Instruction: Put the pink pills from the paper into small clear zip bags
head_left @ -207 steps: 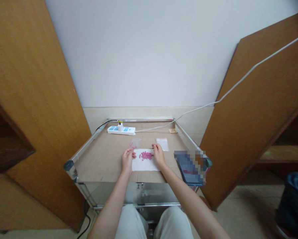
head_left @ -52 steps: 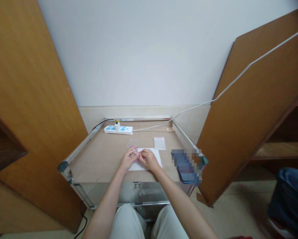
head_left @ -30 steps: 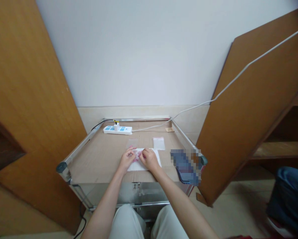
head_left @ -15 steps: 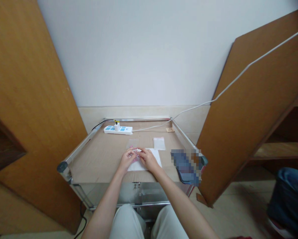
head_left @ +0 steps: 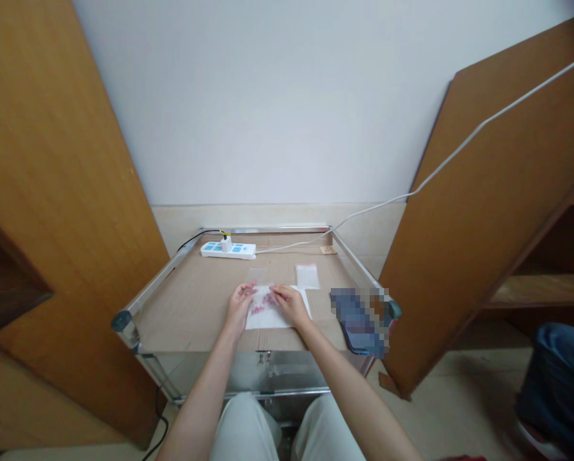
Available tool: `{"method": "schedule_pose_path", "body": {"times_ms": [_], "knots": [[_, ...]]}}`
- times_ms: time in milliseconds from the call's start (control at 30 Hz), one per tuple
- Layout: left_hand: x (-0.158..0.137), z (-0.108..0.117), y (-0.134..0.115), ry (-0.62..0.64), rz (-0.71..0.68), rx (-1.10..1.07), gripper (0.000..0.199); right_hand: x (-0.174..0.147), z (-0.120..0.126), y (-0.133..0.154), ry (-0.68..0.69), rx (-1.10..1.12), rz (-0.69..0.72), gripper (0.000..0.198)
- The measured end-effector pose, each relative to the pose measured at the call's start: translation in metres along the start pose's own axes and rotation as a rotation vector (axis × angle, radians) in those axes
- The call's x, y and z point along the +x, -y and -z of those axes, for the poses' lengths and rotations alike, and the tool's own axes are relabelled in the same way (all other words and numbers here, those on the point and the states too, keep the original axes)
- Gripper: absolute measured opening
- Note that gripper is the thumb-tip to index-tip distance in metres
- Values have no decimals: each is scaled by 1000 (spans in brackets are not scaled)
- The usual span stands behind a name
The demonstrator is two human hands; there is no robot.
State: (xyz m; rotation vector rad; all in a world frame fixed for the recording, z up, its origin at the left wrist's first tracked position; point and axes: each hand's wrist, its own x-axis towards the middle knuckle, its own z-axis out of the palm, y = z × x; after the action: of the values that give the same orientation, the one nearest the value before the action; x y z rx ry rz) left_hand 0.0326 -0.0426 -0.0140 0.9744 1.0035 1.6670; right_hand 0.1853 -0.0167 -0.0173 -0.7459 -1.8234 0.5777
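A thin clear plastic piece with pink marks (head_left: 264, 302) is stretched between my two hands, over a sheet of white paper (head_left: 273, 319). My left hand (head_left: 240, 303) pinches its left edge between thumb and fingers. At the other side, the fingers of my right hand (head_left: 289, 303) are closed on its upper right part. Whether the piece is a bag or a single film is too small to tell. Just beyond my hands lies another flat clear plastic piece (head_left: 258, 275). To its right is a stack of clear plastic bags (head_left: 308, 277).
A brown board-covered tabletop (head_left: 185, 307) has metal rails around it. A white power strip (head_left: 228, 250) with a plug stands at the back left, its white cable running right. A blurred dark phone-like object (head_left: 358, 323) lies at the right. Someone's leg (head_left: 558, 384) shows far right.
My hands have moved apart, my left hand to the left and my right hand slightly right. The pink-marked plastic, bunched between the fingers before, is now spread flat.
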Motion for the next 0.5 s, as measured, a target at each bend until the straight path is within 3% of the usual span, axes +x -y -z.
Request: {"method": "schedule_pose_path", "body": {"times_ms": [233,367,500], "knots": [[3,3,2,-135,-73,15,25,2,0,5,-7,2,-82,20],[3,4,1,-172,-144,134,28,2,-1,4,-32,-3,-87,27],[-1,0,-2,-75,-291,397,45,2,-1,3,-37,7,-67,29]]}}
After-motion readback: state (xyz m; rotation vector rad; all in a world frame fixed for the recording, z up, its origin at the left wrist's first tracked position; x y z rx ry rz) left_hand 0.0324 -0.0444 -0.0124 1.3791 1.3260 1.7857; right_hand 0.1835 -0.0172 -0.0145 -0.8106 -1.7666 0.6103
